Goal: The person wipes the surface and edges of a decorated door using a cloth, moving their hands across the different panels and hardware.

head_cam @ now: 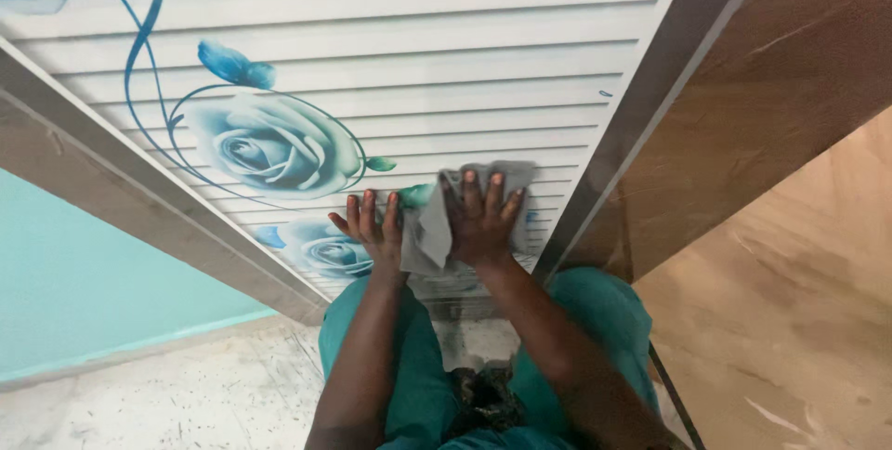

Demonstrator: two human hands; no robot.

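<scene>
1. Looking down along a white ribbed panel (pixel 446 51), slats running crosswise, printed with blue roses (pixel 274 146) and thin blue vine lines.
2. Pressing the right hand (pixel 483 222) flat on a grey cloth (pixel 429 232), fingers spread and pointing up the panel; palm bearing on the cloth, no pinch.
3. Lying against the lower part of the panel, near its right edge: the cloth, rumpled, sticking out left of and above the right hand.
4. Resting the left hand (pixel 373 227) flat on the panel just left of the cloth, fingers close together; touching the cloth's left edge or just beside it, cannot tell which.
5. Framing the panel on both sides: grey frame (pixel 139 199) running diagonally at left, a matching strip at right.
6. Standing right of the frame: brown wood-grain board (pixel 771 88), glossy, with light streaks; beyond it a paler tan surface (pixel 799 320), marbled.
7. Showing at far left: plain turquoise wall (pixel 84 283), meeting the floor along a pale skirting line.
8. Lying below: floor (pixel 204 394), pale speckled stone, scuffed with dark flecks.
9. Kneeling or crouching close to the panel's foot; green trousers (pixel 418 376) filling the bottom centre, dark patterned fabric between the knees.
</scene>
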